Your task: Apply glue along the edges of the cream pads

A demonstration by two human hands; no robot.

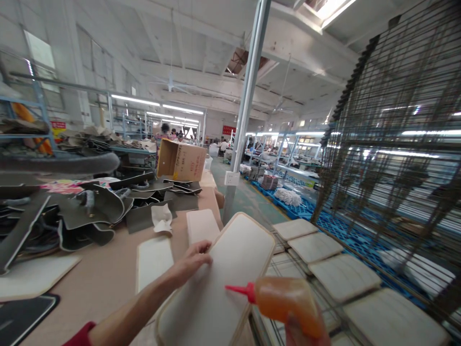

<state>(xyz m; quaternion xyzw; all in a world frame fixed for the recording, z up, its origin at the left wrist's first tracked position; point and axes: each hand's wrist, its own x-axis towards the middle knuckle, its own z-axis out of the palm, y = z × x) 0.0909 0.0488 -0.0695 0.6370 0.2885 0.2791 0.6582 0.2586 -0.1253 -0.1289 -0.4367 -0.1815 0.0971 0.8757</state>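
Left hand (190, 264) grips white panel (239, 254) by tabletop's (118, 269) right edge; right hand (301, 335) holds amber bottle (283, 298). Panel face looks bare; other panels (344, 276) lie alongside.

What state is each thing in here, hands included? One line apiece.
Left hand: gripping the large white panel's edge
Right hand: closed around the squeeze bottle
Large white panel: held up, tilted
Squeeze bottle: tipped sideways, amber liquid inside; red nozzle over panel, contact unclear
Rack panels: lying flat
Dark grey pieces: heaped loosely
Cardboard box: on the table, open or closed unclear
Tube lights: lit
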